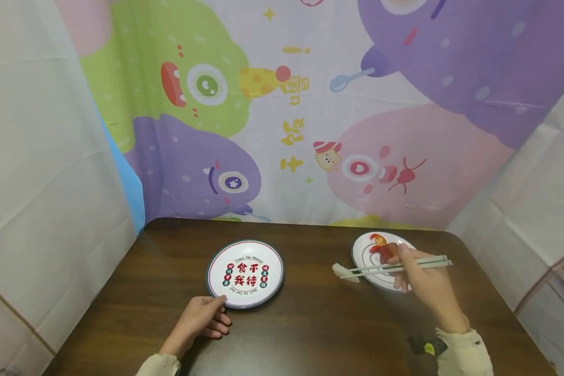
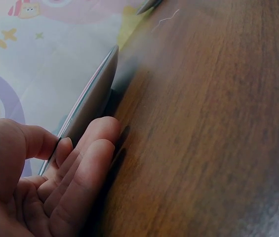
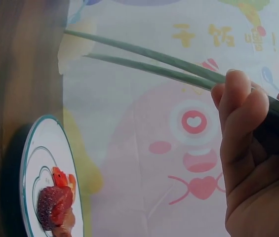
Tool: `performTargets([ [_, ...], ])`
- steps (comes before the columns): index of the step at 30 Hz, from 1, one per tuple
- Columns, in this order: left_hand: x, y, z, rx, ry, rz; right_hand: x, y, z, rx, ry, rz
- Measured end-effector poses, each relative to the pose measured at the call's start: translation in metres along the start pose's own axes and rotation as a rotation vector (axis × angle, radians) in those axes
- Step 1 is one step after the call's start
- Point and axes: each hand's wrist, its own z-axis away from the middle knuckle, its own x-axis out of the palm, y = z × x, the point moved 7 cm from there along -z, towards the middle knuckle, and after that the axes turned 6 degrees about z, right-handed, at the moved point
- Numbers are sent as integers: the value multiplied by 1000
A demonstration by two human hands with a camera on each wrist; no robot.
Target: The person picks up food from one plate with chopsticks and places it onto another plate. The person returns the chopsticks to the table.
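My left hand [image 1: 199, 321] pinches the near rim of a white plate [image 1: 273, 271] printed with red characters. In the left wrist view the thumb and index finger hold the plate's edge [image 2: 92, 94], and the other fingers lie below it. The right hand [image 1: 425, 284] grips a pair of pale green chopsticks [image 1: 380, 269]. Between their tips a white, soft-looking food piece [image 1: 345, 273] hangs above the table, left of a second plate [image 1: 361, 253]. That plate bears a dark red food piece [image 3: 54, 205] and an orange-red, shrimp-like piece [image 1: 377, 240].
Both plates are on a dark brown wooden table [image 1: 310, 324]. Behind it hangs a cartoon-printed cloth [image 1: 282, 193], with pale sheeting [image 1: 51, 156] at the sides. A small dark patch with a yellow mark [image 1: 427, 345] shows beside the right sleeve.
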Motion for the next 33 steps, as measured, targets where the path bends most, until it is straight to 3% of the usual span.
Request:
performTargets([
  [17,0,-3,-4,-3,15,-4,7,-1,-7,2,-27,27],
  [33,-1,-3,-3,-12,19,-9,13,-10,-10,-57,-41,-37],
])
